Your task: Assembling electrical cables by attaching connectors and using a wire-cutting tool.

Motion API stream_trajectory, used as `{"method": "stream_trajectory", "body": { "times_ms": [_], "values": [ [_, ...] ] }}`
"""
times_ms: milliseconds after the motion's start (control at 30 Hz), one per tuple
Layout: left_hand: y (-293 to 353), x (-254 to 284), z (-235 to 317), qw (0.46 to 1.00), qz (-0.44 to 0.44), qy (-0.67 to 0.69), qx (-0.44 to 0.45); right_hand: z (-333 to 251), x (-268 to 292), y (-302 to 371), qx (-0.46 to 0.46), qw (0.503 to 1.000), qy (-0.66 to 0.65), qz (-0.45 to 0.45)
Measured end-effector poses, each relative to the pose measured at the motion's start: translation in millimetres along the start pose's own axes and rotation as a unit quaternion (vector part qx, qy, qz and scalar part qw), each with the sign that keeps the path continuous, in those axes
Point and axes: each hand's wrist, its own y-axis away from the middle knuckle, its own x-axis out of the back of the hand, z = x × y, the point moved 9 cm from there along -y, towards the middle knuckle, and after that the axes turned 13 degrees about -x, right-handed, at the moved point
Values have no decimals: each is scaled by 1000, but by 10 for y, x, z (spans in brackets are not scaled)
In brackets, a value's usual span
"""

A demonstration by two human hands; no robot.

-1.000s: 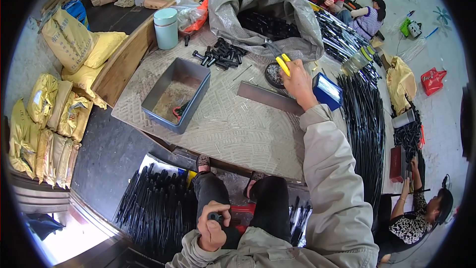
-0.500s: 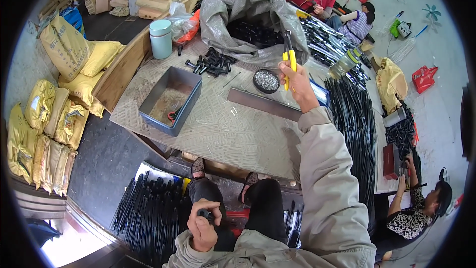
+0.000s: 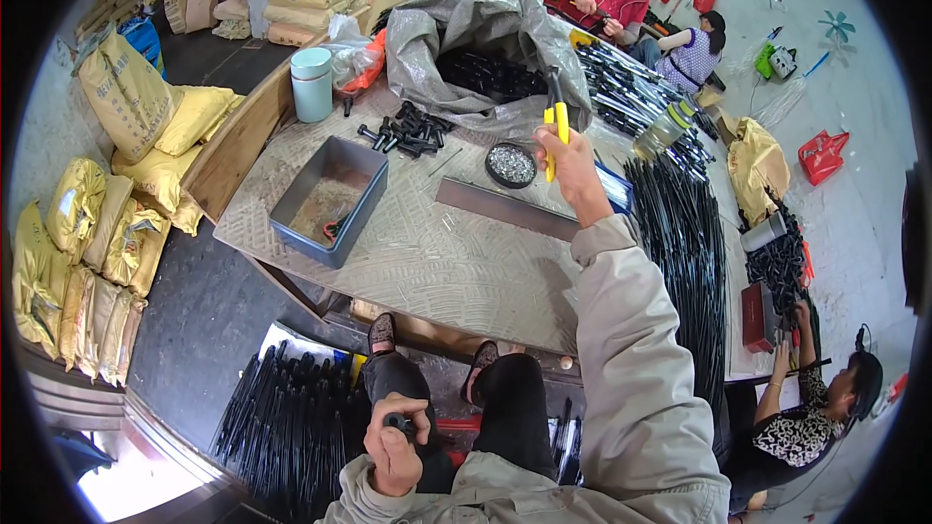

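Observation:
Above the work table [image 3: 437, 272], my right hand [image 3: 577, 173] is closed around yellow-handled pliers [image 3: 562, 122], whose dark jaws point up. A round black dish of small shiny metal pieces [image 3: 511, 165] lies just left of that hand. Low over my lap, my left hand [image 3: 394, 451] grips a dark rounded piece [image 3: 396, 421]; only its end shows, so its kind is hidden. Behind the pliers, a large grey sack [image 3: 417, 39] gapes with many black parts inside. A pile of black bolt-like parts [image 3: 413, 128] rests on the table left of the dish.
An open grey bin [image 3: 330, 247] stands at the table's left, near a light-green canister [image 3: 312, 85]. Long black rods [image 3: 675, 262] lie along the right, and more black rods [image 3: 291, 408] stand by my left leg. A metal bar [image 3: 505, 206] crosses the table. Co-workers sit beyond and right.
The pliers have turned slightly, their jaws now tilted a little left, and my right hand has shifted slightly. My left hand keeps its grip. The far person in red has lowered their hands' tool.

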Motion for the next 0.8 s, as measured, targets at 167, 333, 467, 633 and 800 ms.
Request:
{"method": "stream_trajectory", "body": {
  "times_ms": [167, 333, 467, 633, 800],
  "values": [
    [44, 24, 13, 1000, 21, 8, 5, -59, 116, -79, 95, 860, 480, 144],
    [8, -3, -54, 999, -11, 24, 26, -177, -20, 203, 232, 794, 542, 147],
    [-132, -104, -51, 995, -65, 49, 65, -44, -436, 855, -21, 980, 199, 14],
    [-256, -567, 155, 983, -139, 97, 75, -29, -1057, 2328, 100, 971, 214, -34],
    [-161, -660, 424, 977, -181, 108, -28, -70, -1291, 2914, 240, 926, 293, -3]
  ]
}}
